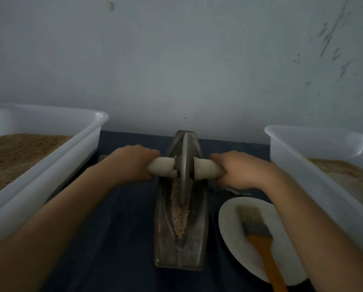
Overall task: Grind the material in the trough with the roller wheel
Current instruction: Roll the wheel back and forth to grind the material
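Note:
A long grey metal trough (199, 232) lies lengthwise on the dark cloth in the middle of the head view. Pale coarse material (179, 218) fills its groove in the near half. A thin metal roller wheel (185, 165) stands upright in the groove, in the trough's far half. A white handle (161, 166) runs through the wheel from left to right. My left hand (132, 163) grips the handle's left end. My right hand (239, 171) grips its right end.
A white tub (50, 165) of brown granules stands at the left, another white tub (302, 165) with pale brown powder at the right. Near right, a white plate (231, 224) carries a brush (258, 234) with an orange handle. A wall rises close behind.

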Available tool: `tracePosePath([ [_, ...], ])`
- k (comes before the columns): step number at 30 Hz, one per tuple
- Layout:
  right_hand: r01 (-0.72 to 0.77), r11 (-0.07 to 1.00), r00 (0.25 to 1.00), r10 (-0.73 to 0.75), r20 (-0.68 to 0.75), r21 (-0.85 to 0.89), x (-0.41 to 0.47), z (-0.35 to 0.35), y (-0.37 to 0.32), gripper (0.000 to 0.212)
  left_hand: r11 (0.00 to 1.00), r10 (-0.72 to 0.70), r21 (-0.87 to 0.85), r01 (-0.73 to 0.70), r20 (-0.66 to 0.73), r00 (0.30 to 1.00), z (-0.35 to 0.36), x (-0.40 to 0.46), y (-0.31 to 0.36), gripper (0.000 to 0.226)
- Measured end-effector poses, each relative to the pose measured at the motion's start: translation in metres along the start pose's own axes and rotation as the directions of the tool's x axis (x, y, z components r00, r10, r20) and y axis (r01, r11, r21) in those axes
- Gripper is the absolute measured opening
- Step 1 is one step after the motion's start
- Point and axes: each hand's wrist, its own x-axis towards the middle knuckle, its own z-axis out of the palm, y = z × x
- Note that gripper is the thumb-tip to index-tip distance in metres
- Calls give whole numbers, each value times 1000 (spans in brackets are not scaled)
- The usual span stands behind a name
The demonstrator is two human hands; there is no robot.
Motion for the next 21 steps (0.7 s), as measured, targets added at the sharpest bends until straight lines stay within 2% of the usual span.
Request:
tracePosePath([
  [4,-25,991,950,-17,-311,-131,21,21,11,16,997,-52,53,63,-187,981,14,14,-1,31],
  [6,-72,979,903,-18,-429,-192,28,31,14,24,992,-28,111,68,-327,945,20,20,0,30],
  [8,-91,976,881,-13,-473,-197,31,35,14,27,989,-9,133,70,-411,911,24,21,1,28],
  [10,-81,977,892,-17,-453,-196,29,34,15,25,988,7,143,57,-413,911,24,19,1,27],
  [13,-31,988,948,-19,-318,-149,19,24,12,15,992,23,125,14,-289,957,18,11,0,29],
  [16,-19,998,998,16,-54,-55,4,8,3,19,997,30,68,-25,-72,997,4,-1,1,31],
  [18,5,1000,997,-5,82,6,-7,-2,-3,15,998,58,15,-60,73,996,-6,-11,3,27],
  [21,50,998,982,-56,181,39,-24,-14,-11,15,992,110,-92,-89,257,960,-21,-24,4,27],
])
